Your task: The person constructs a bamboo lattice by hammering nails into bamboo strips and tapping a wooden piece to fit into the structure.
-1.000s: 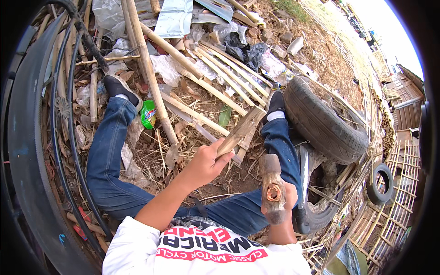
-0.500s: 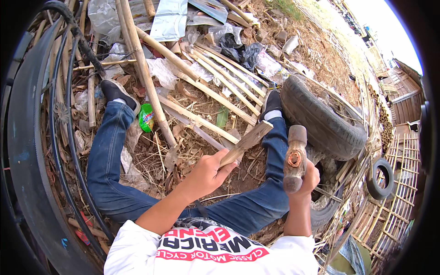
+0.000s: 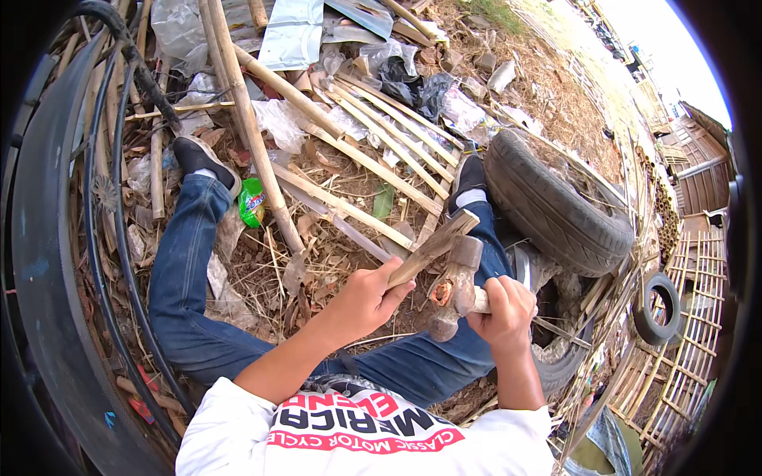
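Head view shows the person's left hand (image 3: 369, 300) closed round the lower end of a split wooden piece (image 3: 435, 250), which slants up and away over the ground between the outstretched legs; the gripped end disappears inside the fist. The right hand (image 3: 509, 311) is wrapped round the handle of a hammer (image 3: 459, 293), its fingers covering much of the grip. The hammer's head stands just beside the wood, overlapping the right leg from this angle; whether metal and wood touch cannot be told. A long greyish strip (image 3: 353, 229) lies beyond the left hand, its near end hard to make out and its material unclear. Leaves and plastic partly bury several bamboo strips (image 3: 389, 131). Beneath the large tyre (image 3: 559, 208), shadow obscures the hollow beside the right knee. Along the left, a black curved panel (image 3: 59, 262) is cut off by the dark fisheye rim.
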Demonstrator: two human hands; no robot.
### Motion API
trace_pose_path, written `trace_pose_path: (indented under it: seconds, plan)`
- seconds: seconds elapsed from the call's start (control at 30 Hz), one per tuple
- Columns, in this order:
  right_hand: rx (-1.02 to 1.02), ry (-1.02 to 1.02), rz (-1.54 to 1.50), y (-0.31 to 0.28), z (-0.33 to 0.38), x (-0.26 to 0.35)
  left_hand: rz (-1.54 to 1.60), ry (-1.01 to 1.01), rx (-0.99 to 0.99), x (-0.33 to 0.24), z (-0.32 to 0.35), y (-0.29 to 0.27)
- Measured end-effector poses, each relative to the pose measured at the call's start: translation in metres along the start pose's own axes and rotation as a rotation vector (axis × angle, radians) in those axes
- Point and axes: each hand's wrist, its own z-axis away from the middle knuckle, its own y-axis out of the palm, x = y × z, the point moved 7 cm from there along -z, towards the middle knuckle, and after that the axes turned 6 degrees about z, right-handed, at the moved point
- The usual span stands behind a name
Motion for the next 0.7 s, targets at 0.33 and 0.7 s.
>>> trace_pose_path:
  seconds: [0.33, 0.7]
  plan:
    - [-0.078, 0.036, -0.133, -0.001, 0.013, -0.008, 0.018, 0.026, -0.034, 0.002, 0.003, 0.001]
    - [0.009, 0.432, -0.558, 0.02, 0.036, -0.012, 0.042, -0.124, 0.05, -0.01, 0.002, 0.007]
